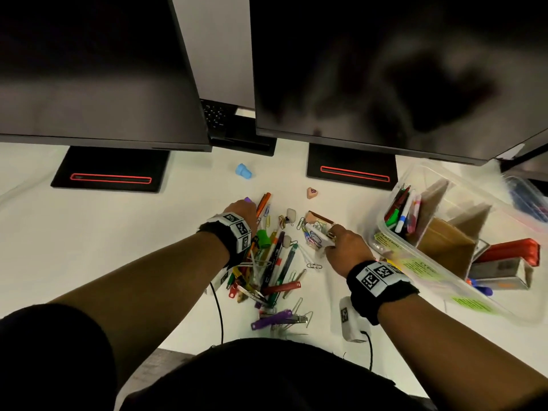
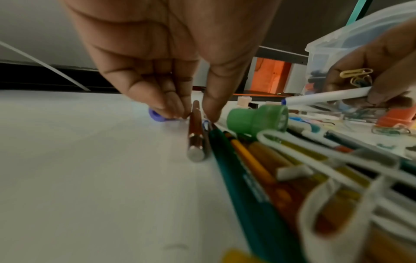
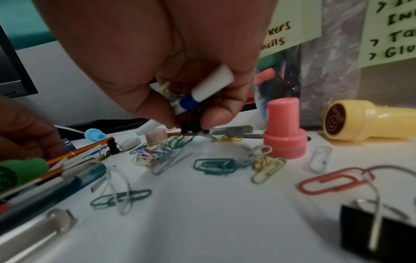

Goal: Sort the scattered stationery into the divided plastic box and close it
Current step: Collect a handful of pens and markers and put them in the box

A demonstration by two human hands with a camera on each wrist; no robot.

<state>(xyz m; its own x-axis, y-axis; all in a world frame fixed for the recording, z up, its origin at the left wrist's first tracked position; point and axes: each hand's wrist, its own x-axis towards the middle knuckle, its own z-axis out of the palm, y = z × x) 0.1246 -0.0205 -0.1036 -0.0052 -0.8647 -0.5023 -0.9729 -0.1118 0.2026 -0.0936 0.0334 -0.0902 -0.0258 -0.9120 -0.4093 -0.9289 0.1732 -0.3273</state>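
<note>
A pile of pens and markers [image 1: 272, 262] lies mid-desk with loose paper clips [image 3: 213, 166] beside it. At the pile's far end my left hand [image 1: 246, 207] pinches the tip of an orange-brown pen [image 2: 195, 135] between thumb and fingers, beside a purple stamp [image 2: 155, 115]. My right hand [image 1: 333, 232] grips a white pen with a blue band [image 3: 203, 90] plus gold paper clips [image 2: 355, 73], its fingertips pressed down on a small dark item among the clips. The divided plastic box [image 1: 430, 259] stands open at right, several pens in its far compartment.
Two monitors on black stands [image 1: 109, 173] overhang the desk's back. A blue stamp [image 1: 243, 170], heart eraser [image 1: 312, 192], green stamp [image 2: 256, 119], pink stamp [image 3: 284, 131], yellow stamp [image 3: 360, 121] and black binder clip [image 3: 371, 229] lie about. A red stapler [image 1: 510, 253] sits behind the box.
</note>
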